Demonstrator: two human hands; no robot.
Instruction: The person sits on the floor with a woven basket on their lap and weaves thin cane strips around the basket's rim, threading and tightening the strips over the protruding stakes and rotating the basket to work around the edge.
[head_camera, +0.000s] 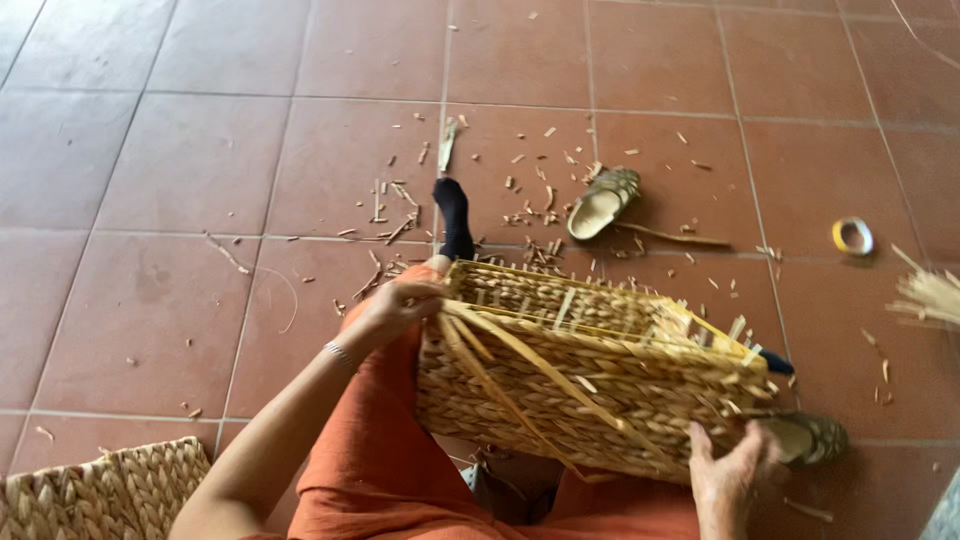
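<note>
Gripping a woven basket (590, 380) across the lap: left hand (395, 308) clenched on its upper left corner, right hand (735, 475) clasping the lower right edge. Could tip off toward the tiled floor (200, 180). Loose strands (500, 370) may snag, snap. Sandal (603, 202), tape roll (852, 236) beyond.

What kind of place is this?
Probably a home basket-weaving spot on a floor: a half-woven rectangular straw basket rests on the lap, straw scraps litter the red-brown floor tiles, and a sandal lies nearby.
</note>
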